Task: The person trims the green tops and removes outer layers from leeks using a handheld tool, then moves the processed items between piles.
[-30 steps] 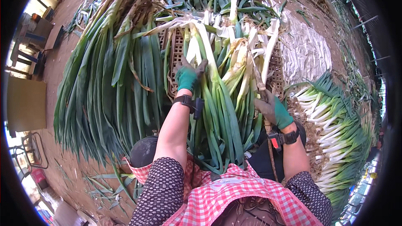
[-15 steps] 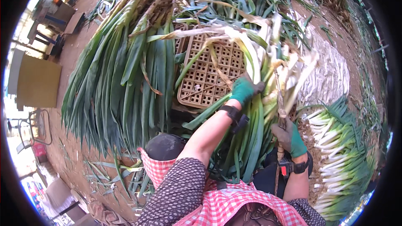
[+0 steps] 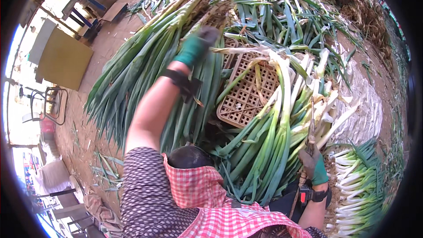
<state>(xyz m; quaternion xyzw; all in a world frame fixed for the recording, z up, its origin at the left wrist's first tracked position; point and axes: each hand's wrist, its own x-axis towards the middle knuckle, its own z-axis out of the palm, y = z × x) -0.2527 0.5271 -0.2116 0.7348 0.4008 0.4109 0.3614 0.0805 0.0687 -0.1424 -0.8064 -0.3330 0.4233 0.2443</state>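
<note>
Leeks (image 3: pixel 273 150) are heaped against the tan crate (image 3: pixel 246 97), so they could get nicked by the knife (image 3: pixel 311 128) that the right hand (image 3: pixel 315 165) is clenched on. Left hand (image 3: pixel 194 46) is blurred over the left pile (image 3: pixel 145 79); fingers can't be told.
</note>
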